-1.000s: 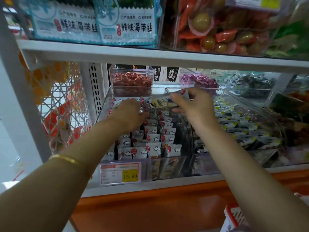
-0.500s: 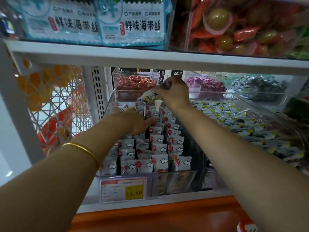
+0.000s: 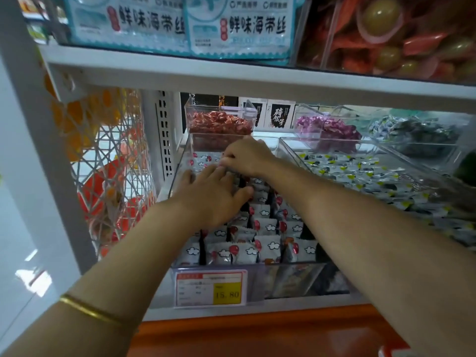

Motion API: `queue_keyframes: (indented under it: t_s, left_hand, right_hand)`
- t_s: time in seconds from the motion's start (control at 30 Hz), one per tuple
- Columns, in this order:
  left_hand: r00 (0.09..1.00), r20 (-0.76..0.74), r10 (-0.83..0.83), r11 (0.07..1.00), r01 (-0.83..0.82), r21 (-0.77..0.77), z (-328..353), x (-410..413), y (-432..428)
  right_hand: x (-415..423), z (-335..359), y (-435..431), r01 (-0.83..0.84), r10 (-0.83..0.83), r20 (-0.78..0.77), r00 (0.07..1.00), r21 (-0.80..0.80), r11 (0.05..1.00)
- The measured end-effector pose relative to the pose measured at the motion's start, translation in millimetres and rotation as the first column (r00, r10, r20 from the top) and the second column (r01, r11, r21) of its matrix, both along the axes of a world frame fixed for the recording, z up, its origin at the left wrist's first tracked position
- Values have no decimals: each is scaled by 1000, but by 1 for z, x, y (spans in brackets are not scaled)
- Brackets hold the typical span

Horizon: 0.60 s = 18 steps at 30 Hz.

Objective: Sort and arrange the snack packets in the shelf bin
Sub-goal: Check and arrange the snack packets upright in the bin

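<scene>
Your left hand [image 3: 213, 197] lies flat, fingers straight, on the packets [image 3: 268, 244] in the bin [image 3: 177, 173]. Your right hand [image 3: 248, 155] curls over the back row; grip unclear.

left hand [image 3: 213, 197] flat, right hand [image 3: 248, 155] curled

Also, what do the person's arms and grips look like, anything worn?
Left grip and right grip: bare, no gloves. Forearms bare, no sleeves in view. One thin gold bangle on the left wrist; nothing seen on the right wrist.
</scene>
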State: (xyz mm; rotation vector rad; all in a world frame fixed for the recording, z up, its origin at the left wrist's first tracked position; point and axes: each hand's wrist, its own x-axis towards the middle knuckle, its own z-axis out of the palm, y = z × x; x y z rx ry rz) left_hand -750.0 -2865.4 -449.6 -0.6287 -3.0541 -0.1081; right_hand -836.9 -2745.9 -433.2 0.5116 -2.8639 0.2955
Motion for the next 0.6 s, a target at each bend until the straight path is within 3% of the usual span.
queue_keyframes:
  t_s: [0.17, 0.43, 0.5, 0.6]
  left_hand:
    - [997, 76, 32, 999, -32, 3, 0, 0, 1]
    - [992, 123, 31, 999, -36, 34, 1, 3, 0]
    - [992, 121, 29, 998, -35, 44, 2, 4, 1]
    - [995, 92, 30, 996, -38, 82, 5, 6, 1]
  right_hand:
    - [-16, 9, 8, 73, -81, -104, 991, -81, 994]
    - [-31, -2, -11, 184, -101, -317, 943, 244, 952]
    - [-31, 2, -11, 169, -117, -288, 950, 161, 972]
    - [-27, 14, -10, 141, -162, -180, 970, -124, 982]
